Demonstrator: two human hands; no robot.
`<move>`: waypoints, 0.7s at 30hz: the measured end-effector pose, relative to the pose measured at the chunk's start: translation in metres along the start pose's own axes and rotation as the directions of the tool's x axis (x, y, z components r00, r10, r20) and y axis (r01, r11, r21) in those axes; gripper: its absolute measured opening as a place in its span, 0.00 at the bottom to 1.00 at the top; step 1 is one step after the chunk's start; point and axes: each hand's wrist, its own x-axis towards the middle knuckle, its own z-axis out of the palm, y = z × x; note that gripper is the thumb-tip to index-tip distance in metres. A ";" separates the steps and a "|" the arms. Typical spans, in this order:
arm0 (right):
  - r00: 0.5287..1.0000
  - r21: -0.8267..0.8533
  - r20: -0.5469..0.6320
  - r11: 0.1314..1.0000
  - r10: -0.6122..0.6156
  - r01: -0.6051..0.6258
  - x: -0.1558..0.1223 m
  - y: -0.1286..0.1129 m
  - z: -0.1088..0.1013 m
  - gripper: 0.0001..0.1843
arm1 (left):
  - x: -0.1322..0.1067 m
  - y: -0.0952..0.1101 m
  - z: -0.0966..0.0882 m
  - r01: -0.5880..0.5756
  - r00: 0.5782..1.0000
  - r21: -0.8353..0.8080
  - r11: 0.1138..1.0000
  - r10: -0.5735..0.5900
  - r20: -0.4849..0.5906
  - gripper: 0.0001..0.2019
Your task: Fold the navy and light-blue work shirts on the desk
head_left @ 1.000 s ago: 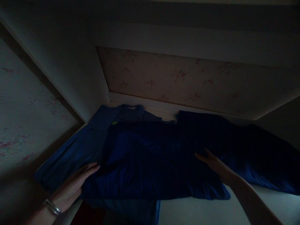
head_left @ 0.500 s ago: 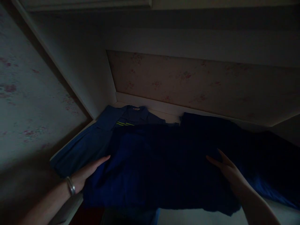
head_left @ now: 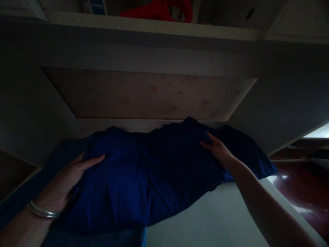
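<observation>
A dark blue garment [head_left: 144,175] spreads in loose folds across the middle of the view, over a pale surface. My left hand [head_left: 68,180], with a silver bangle on the wrist, grips its left side, thumb on top and the other fingers mostly hidden. On the right side, my right hand [head_left: 216,147] has the cloth between thumb and fingers. A greyer blue shirt [head_left: 64,151] lies partly under the garment at the left. Poor light hides the garment's exact cut.
The pale surface [head_left: 205,219] has a back ledge below a floral-papered panel [head_left: 154,96]. Overhead runs a shelf edge [head_left: 154,29] with a red object [head_left: 156,10] above it. Side walls close in both ends. Reddish floor [head_left: 295,185] shows at the right.
My view has swung right, bringing the red object and floor into sight. The garment now covers the shirt's collar and lies in more slanted folds, both hands still on it.
</observation>
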 end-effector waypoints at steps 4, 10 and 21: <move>0.989 -0.284 -0.141 0.959 -0.041 -0.001 0.027 -0.034 -0.109 0.32 | -0.001 0.024 0.092 -0.091 0.977 -0.078 0.993 0.104 0.187 0.32; 0.914 -0.912 -0.342 0.312 -0.217 -0.267 0.065 -0.034 -0.231 0.28 | 0.062 -0.036 0.208 -0.412 0.837 0.318 0.854 0.217 0.502 0.26; 0.923 -0.968 -0.029 -0.220 -0.384 -0.122 0.141 0.060 -0.244 0.29 | 0.132 -0.051 0.325 -0.876 0.346 0.479 -0.056 0.618 0.706 0.26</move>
